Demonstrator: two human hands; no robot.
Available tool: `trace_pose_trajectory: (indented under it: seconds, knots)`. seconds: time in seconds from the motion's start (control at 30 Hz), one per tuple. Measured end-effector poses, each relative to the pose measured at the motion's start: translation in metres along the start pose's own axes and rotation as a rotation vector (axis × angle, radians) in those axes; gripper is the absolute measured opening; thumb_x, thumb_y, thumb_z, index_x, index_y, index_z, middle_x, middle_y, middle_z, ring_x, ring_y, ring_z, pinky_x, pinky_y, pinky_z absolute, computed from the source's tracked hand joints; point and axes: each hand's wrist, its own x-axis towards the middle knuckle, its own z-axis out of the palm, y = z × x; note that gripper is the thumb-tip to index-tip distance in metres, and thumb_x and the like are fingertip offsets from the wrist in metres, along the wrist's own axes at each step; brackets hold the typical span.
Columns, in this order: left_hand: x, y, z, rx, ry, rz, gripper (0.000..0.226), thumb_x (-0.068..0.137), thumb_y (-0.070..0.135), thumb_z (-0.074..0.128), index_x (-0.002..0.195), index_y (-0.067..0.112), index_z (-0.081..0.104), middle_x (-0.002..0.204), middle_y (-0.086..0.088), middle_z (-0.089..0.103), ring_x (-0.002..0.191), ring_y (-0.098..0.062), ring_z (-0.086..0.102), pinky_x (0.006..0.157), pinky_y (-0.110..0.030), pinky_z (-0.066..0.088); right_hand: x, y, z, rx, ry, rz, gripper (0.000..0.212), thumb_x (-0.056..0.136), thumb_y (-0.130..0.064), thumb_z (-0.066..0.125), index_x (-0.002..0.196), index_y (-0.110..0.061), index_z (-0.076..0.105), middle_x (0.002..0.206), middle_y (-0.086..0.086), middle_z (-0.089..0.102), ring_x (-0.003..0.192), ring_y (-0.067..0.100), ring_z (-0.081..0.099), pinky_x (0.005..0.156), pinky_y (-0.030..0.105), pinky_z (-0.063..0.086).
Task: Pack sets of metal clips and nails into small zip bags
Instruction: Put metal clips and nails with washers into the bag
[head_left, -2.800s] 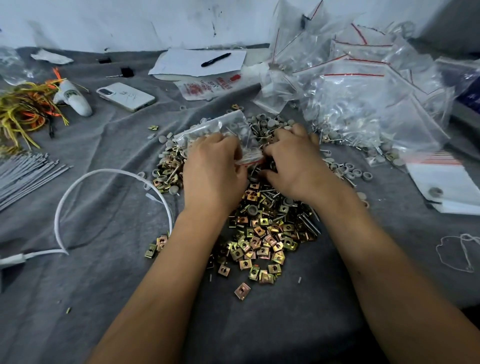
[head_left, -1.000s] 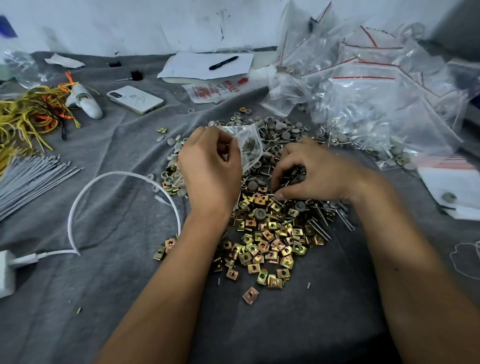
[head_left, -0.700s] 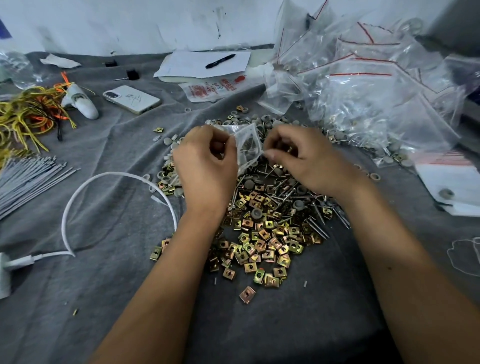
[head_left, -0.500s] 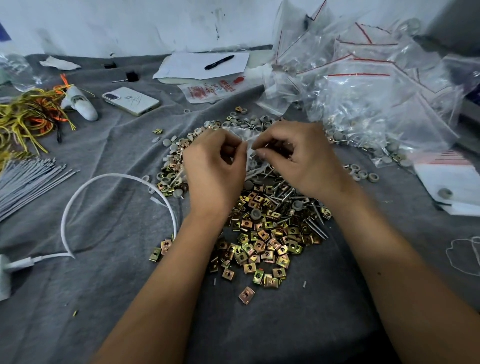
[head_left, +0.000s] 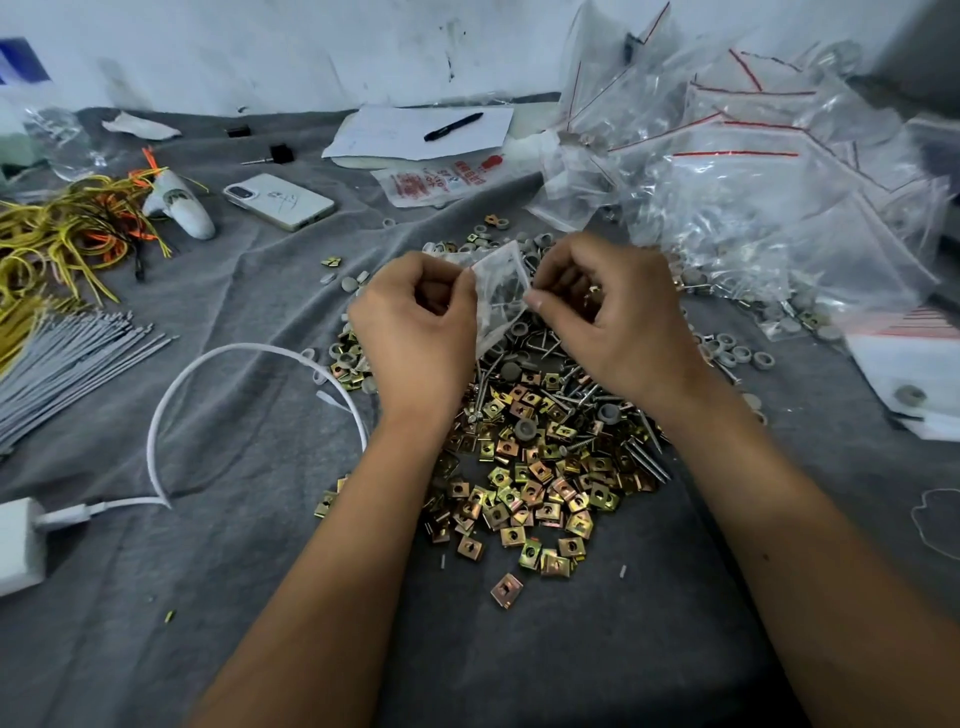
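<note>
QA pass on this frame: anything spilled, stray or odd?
Nothing damaged. One metal clip lies alone on the grey cloth, nearer the camera than the clip pile; loose grey washers sit scattered right of it.

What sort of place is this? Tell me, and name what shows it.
Probably a small hand-packing workbench: loose metal clips heaped on a grey cloth, a mound of zip bags, and bundled cable ties.

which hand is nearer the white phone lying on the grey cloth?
Left. The left hand grips the small clear zip bag, right of the white phone. The right hand sits beyond the bag, farther away.
</note>
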Motion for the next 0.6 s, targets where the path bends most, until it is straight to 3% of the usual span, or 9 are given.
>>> trace_pose_trajectory:
  seconds: [0.1,0.2,0.27,0.47,0.6]
  knots:
    - [0.003,-0.004,-0.001,-0.066,0.058,-0.061,0.009,0.086,0.018,0.076,0.078,0.022,0.074,0.061,0.011,0.065,0.055,-0.002,0.059,0.055,-0.023,0.048,-0.002,-0.003,0.003,-0.014,-0.230,-0.053,0.011,0.085,-0.017,0.082,0.090,-0.014,0.073,0.083,-0.015,0.066,0.077,0.003,0.063,0.072,0.023,0.054]
    - [0.007,-0.008,-0.002,-0.100,0.111,-0.099,0.010,0.084,0.021,0.076,0.075,0.024,0.072,0.061,0.009,0.066,0.055,-0.007,0.061,0.055,-0.030,0.052,-0.004,-0.008,0.010,-0.120,-0.471,-0.158,0.016,0.084,-0.023,0.083,0.099,-0.022,0.077,0.097,-0.025,0.054,0.098,0.010,0.052,0.087,0.031,0.042]
    - [0.008,-0.010,-0.001,-0.126,0.112,-0.125,0.010,0.083,0.022,0.076,0.074,0.024,0.072,0.061,0.007,0.067,0.056,-0.011,0.062,0.055,-0.034,0.055,-0.005,-0.010,0.015,-0.155,-0.577,-0.151,0.026,0.085,-0.027,0.082,0.110,-0.025,0.076,0.108,-0.017,0.051,0.109,0.012,0.043,0.095,0.028,0.035]
    - [0.009,-0.011,-0.002,-0.195,0.094,-0.148,0.006,0.083,0.019,0.078,0.077,0.019,0.075,0.062,0.008,0.068,0.057,-0.007,0.061,0.056,-0.027,0.050,-0.005,-0.011,0.014,-0.320,-0.701,-0.021,0.048,0.082,-0.059,0.075,0.114,-0.024,0.068,0.113,-0.005,0.046,0.115,0.016,0.035,0.105,0.038,0.037]
    - [0.009,-0.010,-0.003,-0.237,0.095,-0.172,0.007,0.085,0.013,0.078,0.078,0.013,0.076,0.061,0.010,0.067,0.055,-0.004,0.059,0.055,-0.022,0.047,-0.008,-0.013,0.014,-0.346,-0.702,-0.020,0.063,0.084,-0.058,0.072,0.134,-0.024,0.055,0.122,-0.001,0.044,0.122,0.018,0.034,0.111,0.042,0.036]
